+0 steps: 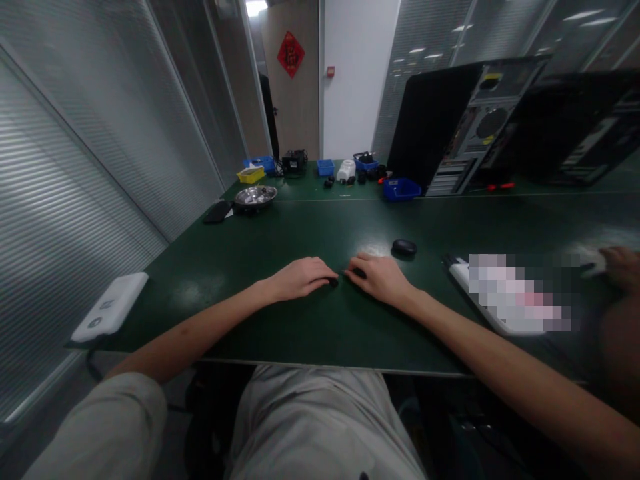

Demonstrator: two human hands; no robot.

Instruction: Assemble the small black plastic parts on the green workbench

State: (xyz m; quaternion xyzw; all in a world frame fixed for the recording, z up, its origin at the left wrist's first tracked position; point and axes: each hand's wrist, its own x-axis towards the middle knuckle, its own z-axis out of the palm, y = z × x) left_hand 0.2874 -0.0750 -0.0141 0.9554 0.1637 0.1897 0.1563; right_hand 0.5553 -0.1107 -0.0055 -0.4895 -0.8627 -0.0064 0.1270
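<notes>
My left hand (305, 277) rests low over the green table, its fingertips pinched on a small black rounded piece (333, 283) whose kind I cannot make out. Just to the right, my right hand (379, 277) is closed around a small dark object (359, 273); a thin tip seems to point toward the left hand. The two hands are close together but apart. Beyond the right hand lies a smooth black oval case or mouse (404, 247).
A steel bowl (255, 195) with small pieces stands at the back left, by a flat black item (219, 212). Blue trays (401, 190) and a computer case (465, 127) line the back. A white device (111, 305) lies left; another person's hand (620, 263) is right.
</notes>
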